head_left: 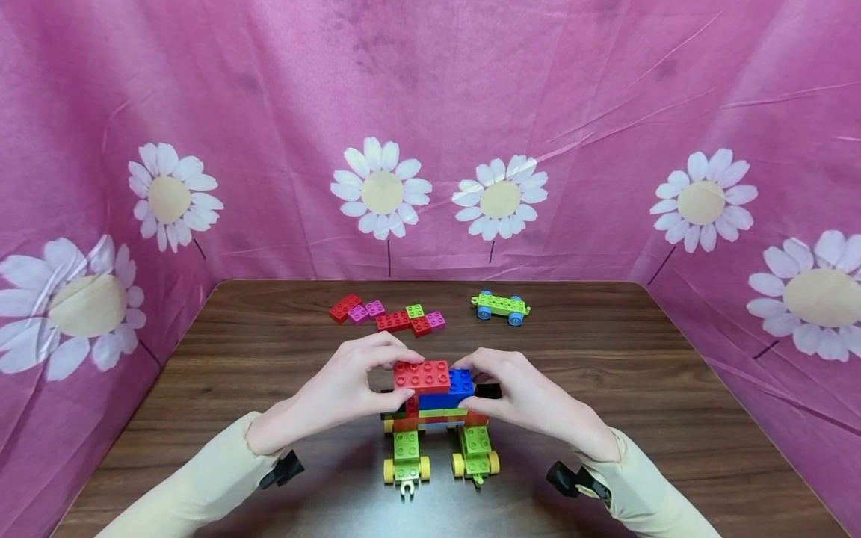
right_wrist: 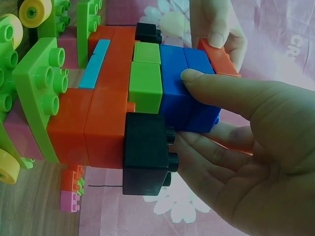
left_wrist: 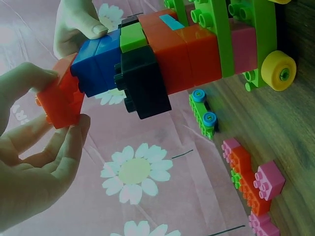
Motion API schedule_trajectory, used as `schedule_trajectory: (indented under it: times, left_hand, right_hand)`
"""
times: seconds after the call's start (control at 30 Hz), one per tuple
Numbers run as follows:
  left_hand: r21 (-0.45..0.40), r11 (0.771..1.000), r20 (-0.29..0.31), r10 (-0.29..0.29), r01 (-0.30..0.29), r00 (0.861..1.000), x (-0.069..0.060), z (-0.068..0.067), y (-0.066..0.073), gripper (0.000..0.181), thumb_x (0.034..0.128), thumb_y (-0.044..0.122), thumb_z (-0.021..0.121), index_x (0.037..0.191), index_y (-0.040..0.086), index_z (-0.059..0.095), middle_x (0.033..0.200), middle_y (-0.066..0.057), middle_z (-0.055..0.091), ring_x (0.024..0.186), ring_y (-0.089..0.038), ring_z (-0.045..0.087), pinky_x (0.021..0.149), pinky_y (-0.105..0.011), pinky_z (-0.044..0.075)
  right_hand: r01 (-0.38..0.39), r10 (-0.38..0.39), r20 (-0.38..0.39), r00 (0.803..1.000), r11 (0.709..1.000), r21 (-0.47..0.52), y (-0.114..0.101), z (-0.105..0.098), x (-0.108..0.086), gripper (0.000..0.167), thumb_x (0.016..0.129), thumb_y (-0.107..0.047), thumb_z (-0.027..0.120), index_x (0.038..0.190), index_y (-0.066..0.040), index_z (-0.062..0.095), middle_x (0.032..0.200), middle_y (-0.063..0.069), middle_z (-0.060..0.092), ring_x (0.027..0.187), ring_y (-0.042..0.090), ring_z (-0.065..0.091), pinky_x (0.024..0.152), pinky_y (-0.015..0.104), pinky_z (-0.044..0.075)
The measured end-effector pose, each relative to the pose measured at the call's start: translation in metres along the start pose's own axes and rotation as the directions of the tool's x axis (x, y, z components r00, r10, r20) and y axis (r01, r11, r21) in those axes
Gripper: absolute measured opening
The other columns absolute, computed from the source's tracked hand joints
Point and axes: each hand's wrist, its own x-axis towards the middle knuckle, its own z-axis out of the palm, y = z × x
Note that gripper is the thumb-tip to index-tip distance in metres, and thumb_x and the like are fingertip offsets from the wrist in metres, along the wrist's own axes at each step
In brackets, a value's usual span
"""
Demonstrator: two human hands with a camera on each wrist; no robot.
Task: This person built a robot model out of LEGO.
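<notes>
My left hand (head_left: 336,385) pinches a red eight-stud brick (head_left: 421,376) between thumb and fingers. That brick lies over the left part of the blue bricks (head_left: 460,381); in the left wrist view it sits slightly tilted against them. Whether it is pressed on fully I cannot tell. On the other side my right hand (head_left: 531,388) grips the blue bricks with thumb and fingers. Beneath them come green bricks (right_wrist: 146,78), red-orange bricks (right_wrist: 108,98) and a black brick (right_wrist: 145,152) jutting out at the side. Green wheeled bases (head_left: 406,467) with yellow wheels carry the whole stack.
Behind the stack, several loose red, pink and green bricks (head_left: 392,321) lie on the brown wooden table (head_left: 269,329). A green wheeled base with blue wheels (head_left: 501,306) stands at the back right. A pink cloth (head_left: 430,90) with daisies surrounds the table's far sides.
</notes>
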Motion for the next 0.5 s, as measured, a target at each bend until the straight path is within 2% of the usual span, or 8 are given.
schedule_trajectory:
  times: [0.27,0.5]
  left_hand:
    - [0.046,0.998,0.037,-0.038,0.036,0.999,0.0007,-0.001,0.0041,0.032,0.0808,0.013,0.078,0.112,0.013,0.071,0.106,0.003,0.073,0.085,-0.007,0.062,0.073,-0.025,0.055]
    - [0.079,0.997,0.055,-0.025,0.02,0.998,0.0019,-0.0013,0.0063,0.034,0.0803,0.015,0.079,0.114,0.013,0.071,0.104,0.003,0.074,0.08,-0.003,0.058,0.07,-0.019,0.051]
  right_hand:
    - [0.01,-0.01,-0.01,1.0,1.0,-0.001,0.0006,0.0006,-0.0002,0.038,0.088,-0.022,0.075,0.121,-0.008,0.062,0.109,0.004,0.071,0.095,0.011,0.07,0.083,0.027,0.059]
    - [0.025,-0.025,-0.014,1.0,1.0,0.001,0.0019,0.0012,-0.0002,0.038,0.089,-0.024,0.075,0.12,-0.008,0.062,0.109,0.003,0.071,0.095,0.011,0.07,0.083,0.027,0.059]
